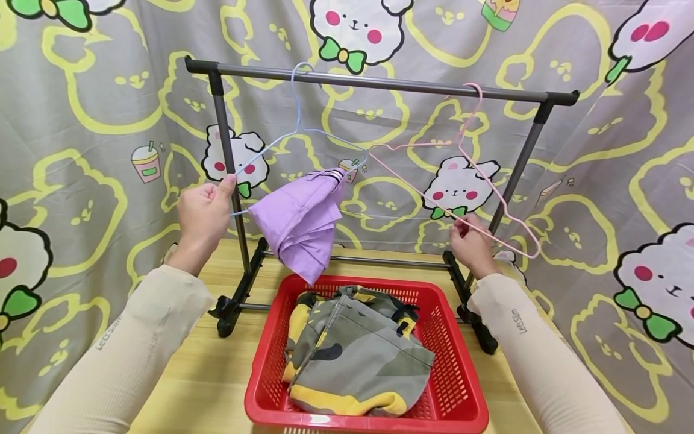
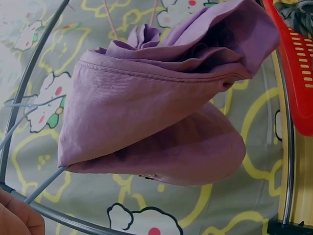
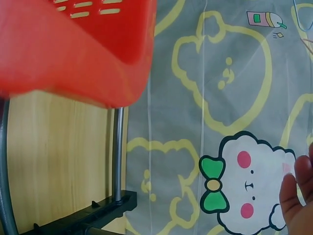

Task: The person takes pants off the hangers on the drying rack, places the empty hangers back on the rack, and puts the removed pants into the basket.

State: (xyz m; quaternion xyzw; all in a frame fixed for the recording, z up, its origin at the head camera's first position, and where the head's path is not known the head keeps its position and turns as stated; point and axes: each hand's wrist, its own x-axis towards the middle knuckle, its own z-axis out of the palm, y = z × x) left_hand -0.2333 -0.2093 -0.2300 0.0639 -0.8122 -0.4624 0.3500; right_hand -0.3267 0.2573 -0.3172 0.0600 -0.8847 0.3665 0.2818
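A light-blue wire hanger (image 1: 297, 111) hooks over the rail, and its left end runs into my left hand (image 1: 205, 211), which grips it. Over its lower bar hangs a folded purple garment (image 1: 303, 220) with a striped edge; the left wrist view shows the garment (image 2: 146, 112) close up, the blue wire coming out of its fold. My right hand (image 1: 473, 244) is at the lower bar of a pink hanger (image 1: 420, 190), which crosses in front of its fingers. In the right wrist view the fingers (image 3: 304, 181) look loosely bent, with nothing between them.
A grey metal clothes rack (image 1: 379, 82) with black feet (image 1: 230, 316) stands on a wooden surface (image 1: 200, 361). Before it, a red basket (image 1: 260, 367) holds folded camouflage clothing (image 1: 368, 355). A patterned curtain (image 1: 92, 72) surrounds the back and sides.
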